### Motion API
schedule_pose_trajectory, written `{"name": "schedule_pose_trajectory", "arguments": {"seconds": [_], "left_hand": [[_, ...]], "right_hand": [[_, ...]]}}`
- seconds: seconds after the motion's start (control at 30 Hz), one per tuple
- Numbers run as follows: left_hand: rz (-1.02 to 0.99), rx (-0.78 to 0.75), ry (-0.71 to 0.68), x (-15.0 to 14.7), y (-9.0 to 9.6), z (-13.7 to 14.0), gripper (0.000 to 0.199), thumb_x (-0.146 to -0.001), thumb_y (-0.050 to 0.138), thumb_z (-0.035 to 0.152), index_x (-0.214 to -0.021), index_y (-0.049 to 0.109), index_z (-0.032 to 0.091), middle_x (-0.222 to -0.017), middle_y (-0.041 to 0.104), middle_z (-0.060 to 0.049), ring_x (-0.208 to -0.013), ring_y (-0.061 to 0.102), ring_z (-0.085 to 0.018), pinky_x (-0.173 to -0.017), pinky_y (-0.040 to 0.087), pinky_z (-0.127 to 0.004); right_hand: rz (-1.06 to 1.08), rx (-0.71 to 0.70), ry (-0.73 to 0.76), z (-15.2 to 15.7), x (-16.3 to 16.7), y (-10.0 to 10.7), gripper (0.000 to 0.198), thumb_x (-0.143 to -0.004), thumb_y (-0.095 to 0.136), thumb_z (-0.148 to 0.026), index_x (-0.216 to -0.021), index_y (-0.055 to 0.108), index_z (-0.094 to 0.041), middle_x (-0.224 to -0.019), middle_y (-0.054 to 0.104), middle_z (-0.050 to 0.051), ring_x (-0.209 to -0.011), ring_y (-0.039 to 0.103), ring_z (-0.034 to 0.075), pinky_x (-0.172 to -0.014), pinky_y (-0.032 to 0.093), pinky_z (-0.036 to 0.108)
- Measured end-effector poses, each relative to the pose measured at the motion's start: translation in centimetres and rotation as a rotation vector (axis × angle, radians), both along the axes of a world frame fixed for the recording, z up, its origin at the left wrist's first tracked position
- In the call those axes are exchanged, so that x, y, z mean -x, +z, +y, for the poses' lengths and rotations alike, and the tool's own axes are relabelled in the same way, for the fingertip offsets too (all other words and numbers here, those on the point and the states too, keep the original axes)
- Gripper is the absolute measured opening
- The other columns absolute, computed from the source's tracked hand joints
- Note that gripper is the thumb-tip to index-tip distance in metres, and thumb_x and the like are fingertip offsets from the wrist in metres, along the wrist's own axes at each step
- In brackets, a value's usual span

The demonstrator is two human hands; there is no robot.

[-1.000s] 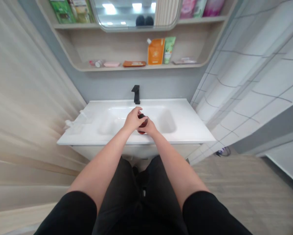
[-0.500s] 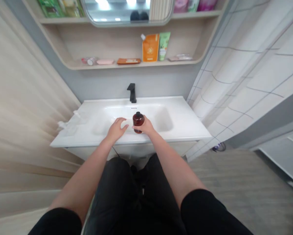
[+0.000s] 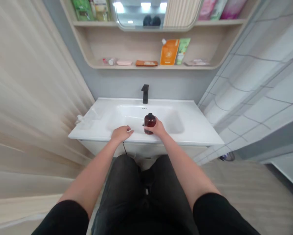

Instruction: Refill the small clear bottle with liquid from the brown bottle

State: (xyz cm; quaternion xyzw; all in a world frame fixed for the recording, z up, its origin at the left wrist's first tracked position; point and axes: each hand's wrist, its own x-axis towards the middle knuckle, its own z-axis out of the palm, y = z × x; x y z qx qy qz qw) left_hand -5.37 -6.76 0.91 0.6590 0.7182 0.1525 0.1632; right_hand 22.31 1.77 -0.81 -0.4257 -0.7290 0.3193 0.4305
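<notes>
Currently my right hand [image 3: 158,129] is wrapped around a small amber bottle [image 3: 150,123] with a dark top; the grip is closed on its lower body. Bottle stands upright at the front edge of the white sink [image 3: 197,130], just ahead of the basin hollow. My left hand [image 3: 121,133] lies flat on the front rim, fingers loosely spread, holding nothing, near the bottle but apart from it.

Risks, as judged from this view:
- Bottle sits close to the front lip. A sideways nudge from the right hand could tip it off the edge or into the basin.
- Sink surface is glossy and may be wet (cannot tell); the bottle's base could slide under a light push.
- Whether the dark top is fully seated cannot be told, so a tilt could spill contents.

Surroundings:
- Black faucet [image 3: 144,93] stands behind the bottle at the back of the basin, well apart.
- Clear crumpled wrapping [image 3: 84,118] lies on the left end of the sink.
- Wooden shelf [image 3: 148,67] above carries an orange pouch [image 3: 169,52], a green tube [image 3: 182,50] and flat items.
- Mirror [image 3: 148,14] above that.
- Nothing stands between the hands and the bottle.
</notes>
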Motion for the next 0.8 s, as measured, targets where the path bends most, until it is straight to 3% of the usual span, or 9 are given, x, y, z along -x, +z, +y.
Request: {"name": "schedule_pose_trajectory", "arguments": {"seconds": [0.07, 0.17, 0.23, 0.3, 0.37, 0.43, 0.5, 0.67, 0.8], "left_hand": [[-0.264, -0.084, -0.045, -1.3, 0.3, 0.0, 0.051, -0.093, 0.073, 0.058, -0.134, 0.074, 0.028, -0.142, 0.077, -0.011, -0.125, 0.074, -0.032, -0.105, 0.057, -0.043], [-0.631, -0.177, -0.128, -4.7, 1.1, 0.5, 0.078, -0.083, 0.087, 0.049, -0.151, 0.060, 0.022, -0.157, 0.066, -0.017, -0.133, 0.071, -0.032, -0.107, 0.058, -0.043], [-0.685, -0.221, -0.062, -6.9, 1.8, 0.6, 0.086, -0.075, 0.096, 0.047, -0.148, 0.060, 0.018, -0.147, 0.071, -0.020, -0.130, 0.072, -0.034, -0.109, 0.058, -0.047], [-0.637, -0.270, 0.048, -8.0, 2.2, 0.1, 0.080, -0.071, 0.099, 0.048, -0.137, 0.065, 0.018, -0.133, 0.077, -0.018, -0.123, 0.075, -0.036, -0.109, 0.058, -0.049], [-0.555, -0.329, 0.129, -7.5, 2.4, -0.8, 0.070, -0.073, 0.098, 0.050, -0.128, 0.068, 0.020, -0.124, 0.080, -0.015, -0.117, 0.077, -0.035, -0.106, 0.059, -0.048], [-0.467, -0.384, 0.203, -5.4, 2.4, -2.1, 0.064, -0.074, 0.096, 0.052, -0.123, 0.069, 0.022, -0.119, 0.081, -0.013, -0.114, 0.078, -0.035, -0.103, 0.060, -0.047], [-0.381, -0.418, 0.326, -2.0, 2.5, -3.2, 0.063, -0.074, 0.095, 0.056, -0.121, 0.069, 0.023, -0.117, 0.081, -0.012, -0.113, 0.078, -0.035, -0.103, 0.060, -0.046], [-0.164, -0.454, 0.615, 7.9, 3.3, -5.6, 0.072, -0.072, 0.094, 0.060, -0.127, 0.067, 0.021, -0.128, 0.078, -0.015, -0.124, 0.074, -0.037, -0.110, 0.058, -0.048], [-0.033, -0.578, 0.640, 12.4, 4.1, -6.8, 0.093, -0.076, 0.091, 0.056, -0.152, 0.053, 0.019, -0.145, 0.070, -0.016, -0.132, 0.069, -0.036, -0.115, 0.055, -0.049]], "right_hand": [[-0.020, 0.021, 0.042, 0.0, 0.4, 0.1, 0.080, -0.064, 0.101, -0.055, -0.130, 0.070, -0.021, -0.122, 0.082, 0.011, -0.112, 0.077, 0.035, -0.105, 0.059, 0.051], [-0.020, 0.019, 0.107, -0.4, 2.0, 0.1, 0.080, -0.066, 0.100, -0.052, -0.132, 0.069, -0.020, -0.125, 0.081, 0.013, -0.117, 0.076, 0.037, -0.108, 0.058, 0.053], [0.004, 0.010, 0.142, -1.1, 3.4, 0.0, 0.074, -0.070, 0.096, -0.049, -0.132, 0.069, -0.020, -0.127, 0.080, 0.013, -0.119, 0.076, 0.037, -0.109, 0.058, 0.053], [0.035, 0.018, 0.159, -2.1, 4.8, -0.2, 0.071, -0.075, 0.093, -0.046, -0.135, 0.067, -0.020, -0.129, 0.078, 0.013, -0.120, 0.075, 0.036, -0.109, 0.058, 0.052], [0.063, 0.016, 0.224, -3.0, 5.7, -0.5, 0.082, -0.072, 0.096, -0.044, -0.144, 0.063, -0.020, -0.136, 0.075, 0.014, -0.123, 0.073, 0.035, -0.110, 0.058, 0.051], [0.049, 0.021, 0.348, -3.5, 6.0, -0.9, 0.101, -0.066, 0.101, -0.044, -0.154, 0.056, -0.023, -0.145, 0.070, 0.015, -0.126, 0.072, 0.033, -0.111, 0.057, 0.050], [0.013, 0.080, 0.419, -3.5, 5.8, -1.2, 0.105, -0.065, 0.103, -0.044, -0.157, 0.055, -0.028, -0.144, 0.070, 0.013, -0.121, 0.073, 0.030, -0.108, 0.059, 0.048], [0.070, 0.225, 0.351, -2.4, 5.4, -1.7, 0.061, -0.082, 0.093, -0.040, -0.136, 0.068, -0.028, -0.118, 0.079, 0.006, -0.100, 0.078, 0.021, -0.095, 0.063, 0.040], [0.073, 0.190, 0.354, -2.6, 5.6, -1.4, 0.036, -0.085, 0.088, -0.033, -0.118, 0.076, -0.024, -0.106, 0.082, 0.004, -0.096, 0.079, 0.020, -0.092, 0.062, 0.036]]}}
